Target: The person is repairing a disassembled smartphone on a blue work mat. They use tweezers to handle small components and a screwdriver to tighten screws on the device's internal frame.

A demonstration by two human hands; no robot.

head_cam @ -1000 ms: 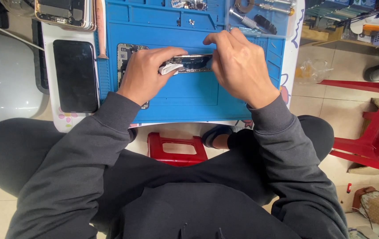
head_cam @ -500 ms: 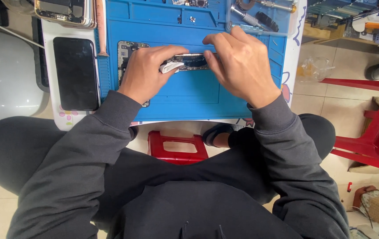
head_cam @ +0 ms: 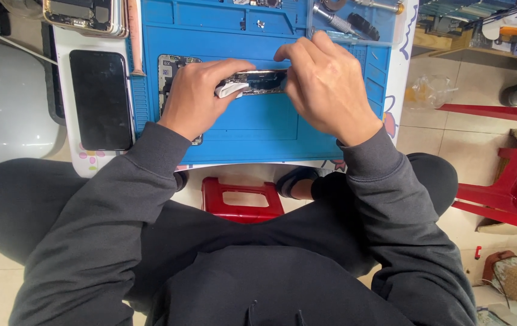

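Over a blue repair mat, both my hands hold a small opened phone part, a dark metallic frame seen edge-on. My left hand grips its left end and presses a small white wipe against it. My right hand pinches the right end from above. Under my left hand an opened phone body lies flat on the mat, partly hidden by the hand.
A black phone screen lies on the white table left of the mat. Opened phones sit at the top left, screwdrivers at the top right. A red plastic stool stands below; a red chair at right.
The view has shifted slightly; my hands keep the same grip on the part, which sits a little lower over the mat. The white wipe stays pressed at its left end.
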